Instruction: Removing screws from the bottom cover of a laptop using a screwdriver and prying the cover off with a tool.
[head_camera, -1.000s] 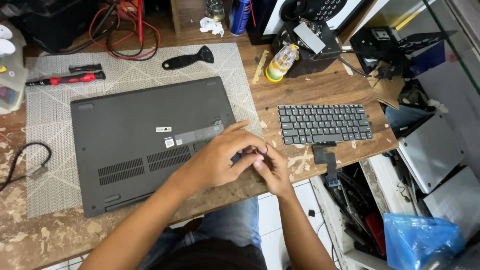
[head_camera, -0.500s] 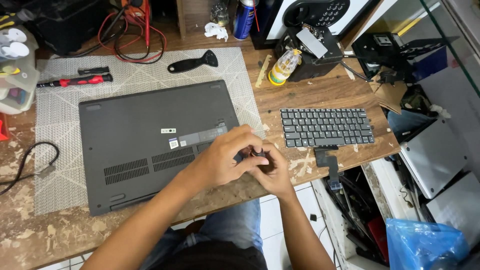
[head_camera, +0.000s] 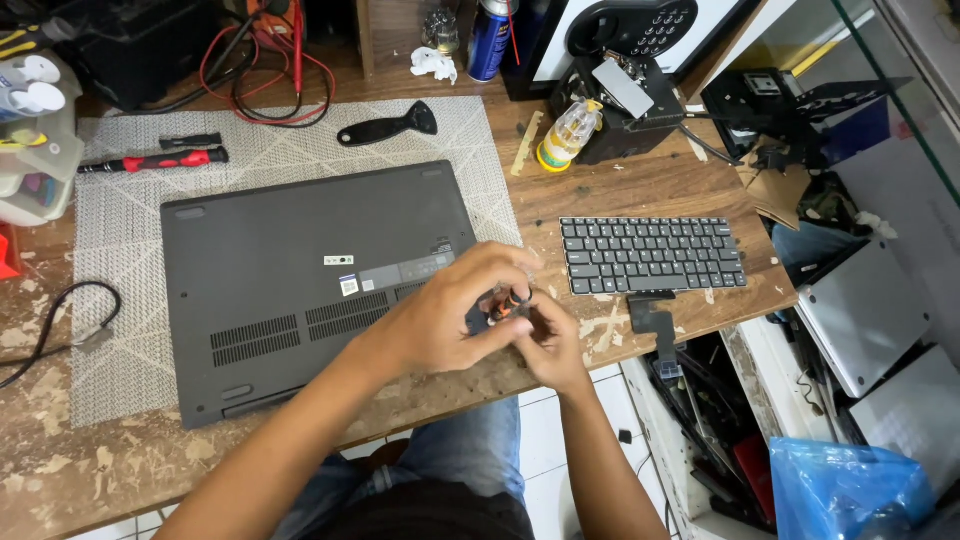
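Both hands meet at the front edge of the tabletop, just off the laptop's (head_camera: 310, 285) near right corner. The left hand (head_camera: 450, 320) curls over, its fingers pressed around a small screwdriver (head_camera: 505, 303) with an orange-and-black grip; the right hand (head_camera: 548, 345) pinches at the same spot from below — what sits between its fingertips is too small to tell. The tool looks light, stiff and a little slippery, best held on its ribbed grip. The laptop lies bottom-up on a grey mat (head_camera: 130, 330) — flat, rigid, fairly heavy, safest lifted by its edges. A loose keyboard (head_camera: 650, 255) lies well to the right.
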